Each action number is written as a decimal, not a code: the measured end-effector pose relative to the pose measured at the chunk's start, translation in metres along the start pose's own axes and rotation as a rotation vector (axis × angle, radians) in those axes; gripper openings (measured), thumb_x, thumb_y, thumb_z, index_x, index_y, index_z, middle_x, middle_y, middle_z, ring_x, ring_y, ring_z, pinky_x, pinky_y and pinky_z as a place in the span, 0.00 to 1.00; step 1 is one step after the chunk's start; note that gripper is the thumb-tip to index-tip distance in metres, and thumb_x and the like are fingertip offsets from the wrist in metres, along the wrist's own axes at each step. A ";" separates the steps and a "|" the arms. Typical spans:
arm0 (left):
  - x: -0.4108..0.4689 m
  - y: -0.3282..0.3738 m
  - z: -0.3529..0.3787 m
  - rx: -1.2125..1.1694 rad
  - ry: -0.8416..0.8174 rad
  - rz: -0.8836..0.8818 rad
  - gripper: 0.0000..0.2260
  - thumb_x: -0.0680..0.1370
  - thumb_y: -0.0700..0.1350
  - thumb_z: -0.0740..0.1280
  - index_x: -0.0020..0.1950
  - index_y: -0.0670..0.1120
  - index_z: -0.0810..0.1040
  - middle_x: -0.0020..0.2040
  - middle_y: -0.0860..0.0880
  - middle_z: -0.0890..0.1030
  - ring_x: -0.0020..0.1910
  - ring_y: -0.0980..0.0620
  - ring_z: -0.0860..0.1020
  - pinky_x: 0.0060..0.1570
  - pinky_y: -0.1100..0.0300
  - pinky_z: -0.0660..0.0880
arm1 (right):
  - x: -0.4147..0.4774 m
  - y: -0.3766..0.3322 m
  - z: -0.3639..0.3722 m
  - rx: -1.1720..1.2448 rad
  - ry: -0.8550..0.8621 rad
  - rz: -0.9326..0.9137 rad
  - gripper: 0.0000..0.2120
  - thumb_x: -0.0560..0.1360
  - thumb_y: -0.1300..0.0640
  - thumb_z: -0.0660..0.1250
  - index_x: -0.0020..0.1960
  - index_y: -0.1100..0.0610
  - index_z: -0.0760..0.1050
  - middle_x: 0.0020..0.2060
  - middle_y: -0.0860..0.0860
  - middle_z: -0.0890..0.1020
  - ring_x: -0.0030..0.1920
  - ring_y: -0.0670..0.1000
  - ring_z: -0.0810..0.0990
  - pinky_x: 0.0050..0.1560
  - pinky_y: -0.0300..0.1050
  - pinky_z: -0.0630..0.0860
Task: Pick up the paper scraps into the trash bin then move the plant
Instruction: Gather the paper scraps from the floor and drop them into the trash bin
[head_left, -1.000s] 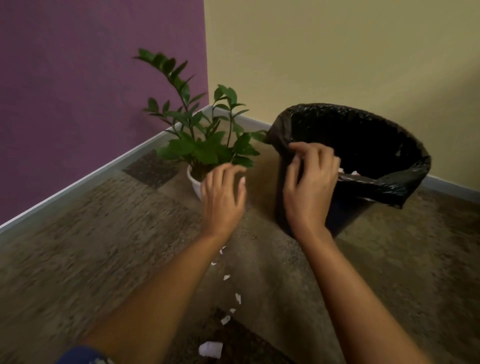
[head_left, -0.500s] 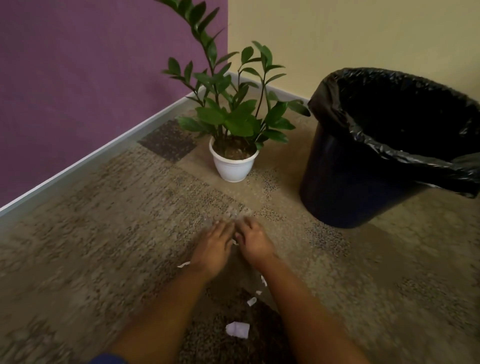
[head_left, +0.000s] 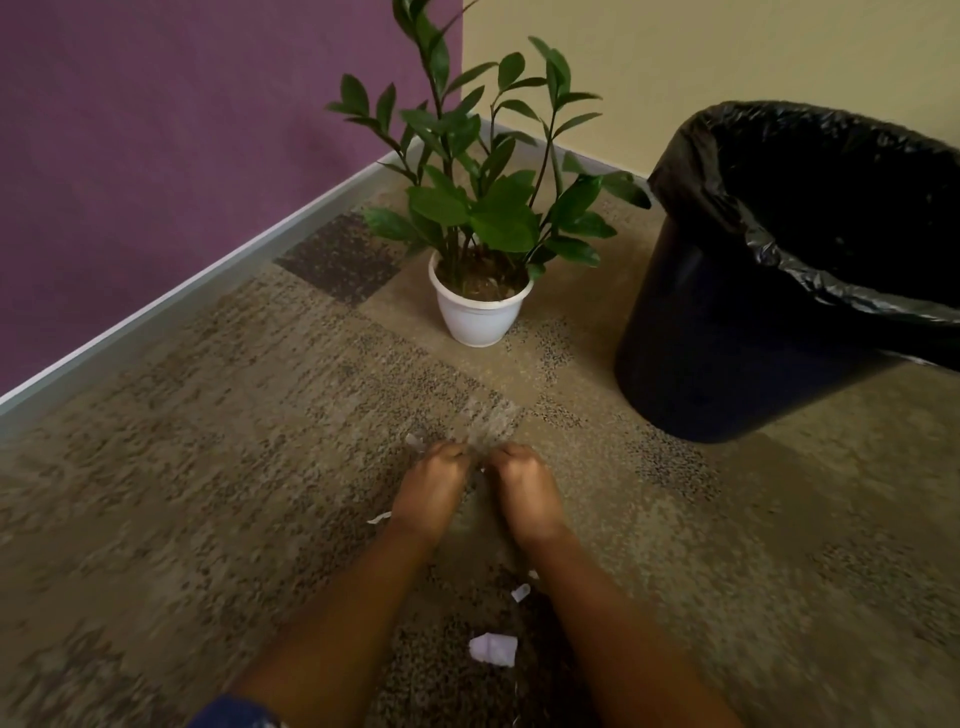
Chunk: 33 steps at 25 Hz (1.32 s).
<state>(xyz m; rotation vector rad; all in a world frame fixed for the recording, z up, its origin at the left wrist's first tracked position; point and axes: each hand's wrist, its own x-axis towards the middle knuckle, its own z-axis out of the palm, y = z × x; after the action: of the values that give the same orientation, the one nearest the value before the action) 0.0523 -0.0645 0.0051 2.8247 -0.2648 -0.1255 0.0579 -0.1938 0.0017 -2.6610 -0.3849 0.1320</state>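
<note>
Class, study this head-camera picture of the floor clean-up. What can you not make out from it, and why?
- What the left hand and right hand hold: curled fingers hide it.
- Contents of the trash bin: interior is dark, and the right edge cuts it off.
- Top of the plant: cut by the top edge.
- The paper scraps: forearms may hide more.

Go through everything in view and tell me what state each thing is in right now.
Left hand: down on the carpet, fingers curled; grip unclear.
Right hand: same, beside the left.
Paper scraps: several lying loose on the carpet.
Trash bin: upright, open, black liner over the rim.
Plant: upright in its white pot, untouched.
</note>
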 end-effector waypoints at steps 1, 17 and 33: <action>-0.002 0.000 -0.002 -0.018 0.023 -0.009 0.18 0.78 0.35 0.60 0.66 0.47 0.74 0.65 0.49 0.75 0.65 0.51 0.72 0.58 0.60 0.72 | 0.001 0.001 -0.002 0.043 0.021 0.025 0.14 0.77 0.63 0.62 0.61 0.56 0.77 0.55 0.55 0.81 0.56 0.55 0.79 0.56 0.45 0.73; -0.051 -0.021 0.024 0.072 0.029 -0.078 0.20 0.82 0.49 0.55 0.74 0.54 0.63 0.76 0.48 0.62 0.77 0.46 0.57 0.74 0.48 0.50 | -0.031 0.034 -0.002 -0.035 -0.066 -0.218 0.18 0.81 0.59 0.57 0.70 0.53 0.71 0.72 0.54 0.69 0.75 0.56 0.63 0.75 0.50 0.57; -0.101 -0.021 -0.012 0.278 -0.189 -0.022 0.31 0.61 0.34 0.78 0.63 0.48 0.79 0.61 0.43 0.80 0.59 0.41 0.79 0.37 0.50 0.83 | -0.122 0.057 -0.015 -0.107 -0.050 -0.486 0.15 0.69 0.59 0.75 0.55 0.51 0.83 0.57 0.52 0.83 0.59 0.54 0.81 0.55 0.42 0.78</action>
<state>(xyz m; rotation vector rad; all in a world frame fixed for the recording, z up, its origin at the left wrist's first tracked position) -0.0420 -0.0215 0.0159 3.0952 -0.3150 -0.3901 -0.0420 -0.2843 -0.0060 -2.5833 -1.0634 0.0263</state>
